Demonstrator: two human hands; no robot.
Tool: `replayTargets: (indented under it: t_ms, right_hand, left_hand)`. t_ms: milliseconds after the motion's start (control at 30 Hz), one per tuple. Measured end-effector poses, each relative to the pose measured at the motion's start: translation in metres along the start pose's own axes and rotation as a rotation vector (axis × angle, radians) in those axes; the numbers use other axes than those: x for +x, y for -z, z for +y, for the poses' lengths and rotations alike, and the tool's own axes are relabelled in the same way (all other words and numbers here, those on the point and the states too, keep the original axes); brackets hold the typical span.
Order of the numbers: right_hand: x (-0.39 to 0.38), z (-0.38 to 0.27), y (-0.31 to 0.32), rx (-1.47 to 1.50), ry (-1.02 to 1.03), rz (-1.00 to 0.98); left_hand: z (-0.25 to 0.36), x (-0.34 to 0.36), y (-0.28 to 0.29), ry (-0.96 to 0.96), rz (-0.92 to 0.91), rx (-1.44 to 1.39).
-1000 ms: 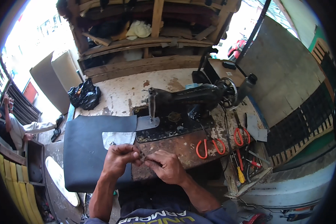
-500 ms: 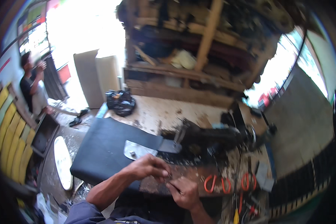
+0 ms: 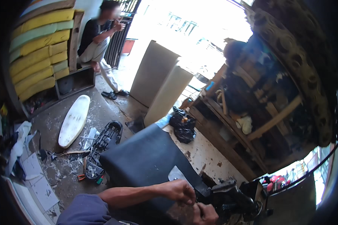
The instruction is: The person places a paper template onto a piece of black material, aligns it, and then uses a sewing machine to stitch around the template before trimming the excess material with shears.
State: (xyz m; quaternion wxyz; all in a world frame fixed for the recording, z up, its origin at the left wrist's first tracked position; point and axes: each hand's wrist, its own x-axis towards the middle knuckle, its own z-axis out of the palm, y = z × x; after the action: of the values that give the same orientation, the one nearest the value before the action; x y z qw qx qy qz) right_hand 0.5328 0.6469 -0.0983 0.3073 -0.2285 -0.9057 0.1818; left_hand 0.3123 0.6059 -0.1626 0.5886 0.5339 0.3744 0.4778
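One left hand: curled, over the lower part of the sheet, fingertips meeting those of the other hand.
Right hand: curled, just beside the machine; whether either hand pinches something small, I cannot tell.
Sheet: dark, on the surface; its long axis slants from upper left down to the machine, its far-left end bending over the surface's end.
Patch: pale, on the sheet just beyond the left hand, partly hidden by it.
Machine: black, lower right, its arm slanting down to the right, its needle end toward the sheet.
Open room: a bare, pale strip of surface between sheet and shelf, with the bag at its far end.
Floor beyond the sheet: white pad and black base, both long axes leaning up and right.
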Motion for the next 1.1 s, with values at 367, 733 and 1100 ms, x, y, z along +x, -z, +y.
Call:
replayTargets:
  t_ms: [367,733,1100]
  right_hand:
    - [0.034,-0.072,-0.052,0.013,0.152,-0.205]
    - [-0.034,0.002,-0.035,-0.092,-0.17,0.097]
    - [-0.247,0.07,0.093,-0.274,-1.104,0.207]
  left_hand:
    - [-0.002,-0.076,0.042,-0.237,-0.012,-0.421]
    - [-0.001,0.008,-0.003,-0.127,0.229,-0.858]
    - [-0.078,0.271,-0.247,0.239,0.026,-1.426]
